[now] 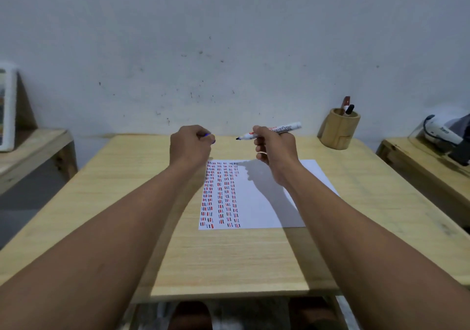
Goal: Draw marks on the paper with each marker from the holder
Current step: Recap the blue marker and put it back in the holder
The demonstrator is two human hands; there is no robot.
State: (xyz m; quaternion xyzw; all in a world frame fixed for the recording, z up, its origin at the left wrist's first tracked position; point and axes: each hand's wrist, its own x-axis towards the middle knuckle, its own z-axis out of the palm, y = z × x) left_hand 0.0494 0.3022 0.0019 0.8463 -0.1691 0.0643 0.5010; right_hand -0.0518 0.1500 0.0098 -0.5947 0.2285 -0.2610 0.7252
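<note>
A white sheet of paper (264, 202) lies on the wooden table (229, 258), its left part filled with columns of short red, blue and black marks. My right hand (273, 149) holds an uncapped white marker (274, 130) above the paper's far edge, dark tip pointing left. My left hand (190, 144) is closed around the blue cap (209, 136), a short way left of the tip. A round wooden holder (339, 131) at the table's far right corner contains a red marker (346, 103) and a black marker (350, 109).
A wall rises just behind the table. A lower wooden bench (427, 161) on the right carries a white device (442, 131). On the left another wooden shelf (33, 149) bears a white-framed object (7, 105).
</note>
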